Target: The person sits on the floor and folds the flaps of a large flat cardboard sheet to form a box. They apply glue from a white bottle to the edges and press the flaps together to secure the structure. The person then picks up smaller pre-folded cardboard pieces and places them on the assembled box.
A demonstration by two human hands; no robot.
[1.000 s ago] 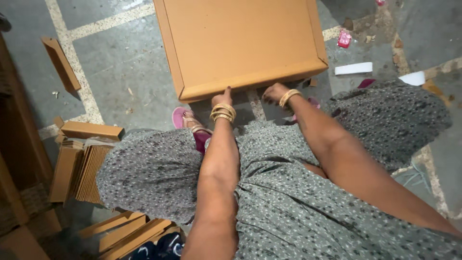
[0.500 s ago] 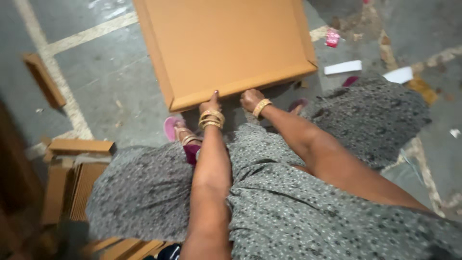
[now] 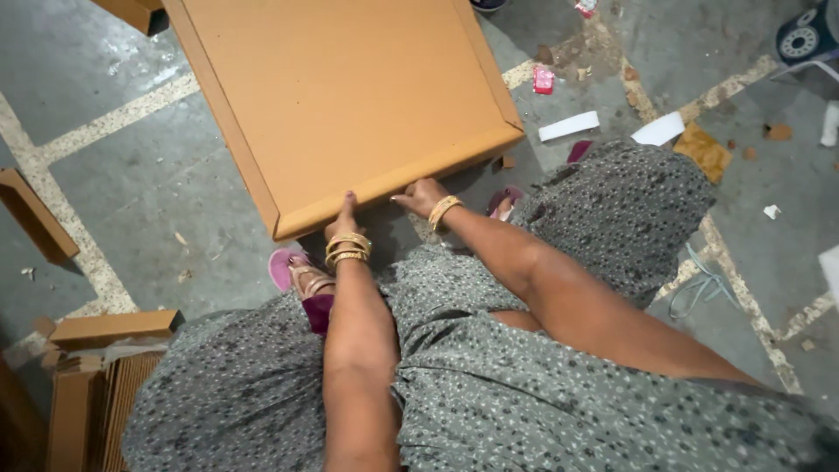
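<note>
Cardboard tray point(image 3: 350, 96): my left hand point(image 3: 343, 220) and right hand point(image 3: 419, 196) pinch its near edge, fingers pressed together.

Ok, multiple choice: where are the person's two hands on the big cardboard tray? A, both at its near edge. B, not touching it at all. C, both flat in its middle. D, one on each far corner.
A: the left hand and the right hand both sit at the near folded edge of the cardboard tray, which lies on the floor.
</note>
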